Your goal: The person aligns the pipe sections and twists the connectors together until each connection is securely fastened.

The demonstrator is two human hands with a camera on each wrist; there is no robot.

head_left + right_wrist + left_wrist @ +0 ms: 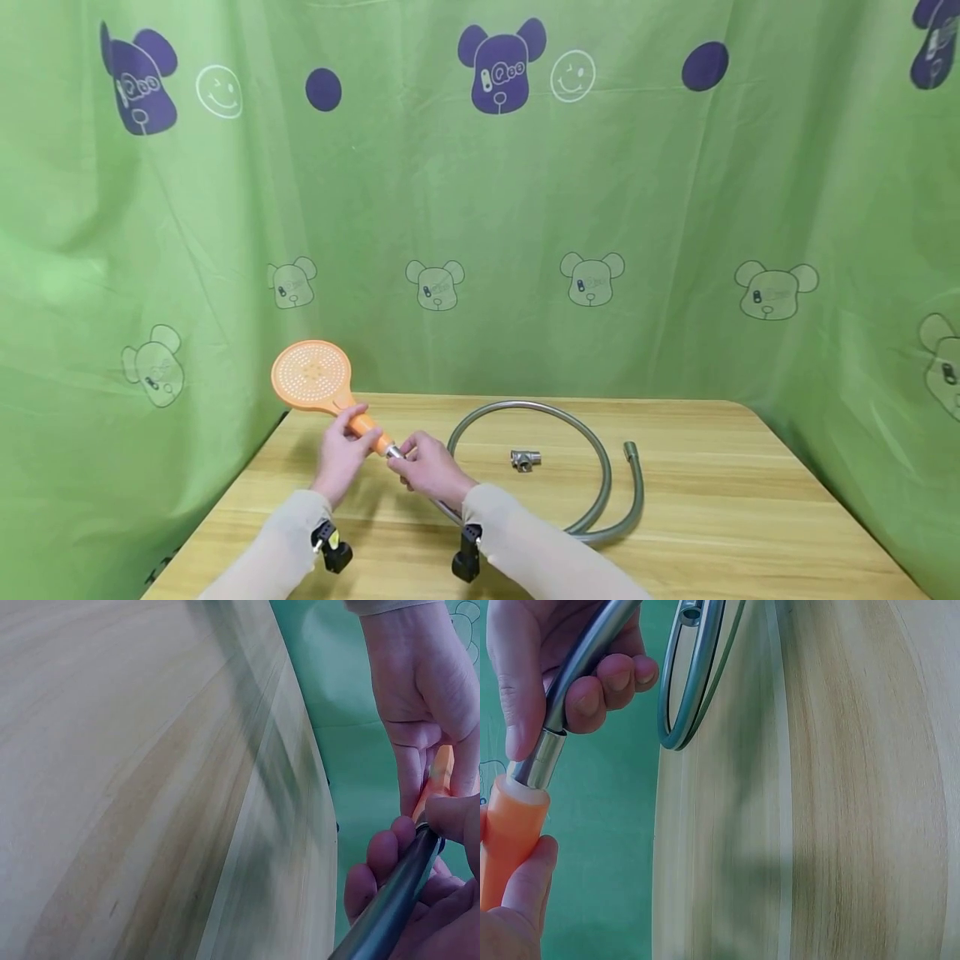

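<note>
An orange shower head (pixel 311 374) with a round, dotted face is raised above the left side of the table. My left hand (pixel 342 454) grips its orange handle (pixel 514 832). At the handle's end sits the silver metal connector of a grey shower hose (pixel 592 656). My right hand (pixel 432 469) pinches the hose at this connector (pixel 540 760), with thumb and fingers around it. In the right wrist view the dark hose runs toward the camera, and the joint is partly hidden by the fingers.
The hose (pixel 609 479) loops across the wooden table (pixel 735 500), its free end fitting (pixel 631 451) lying to the right. Inside the loop lies a small metal tee valve (pixel 525 460). A green patterned curtain (pixel 495 208) surrounds the table at the back and sides.
</note>
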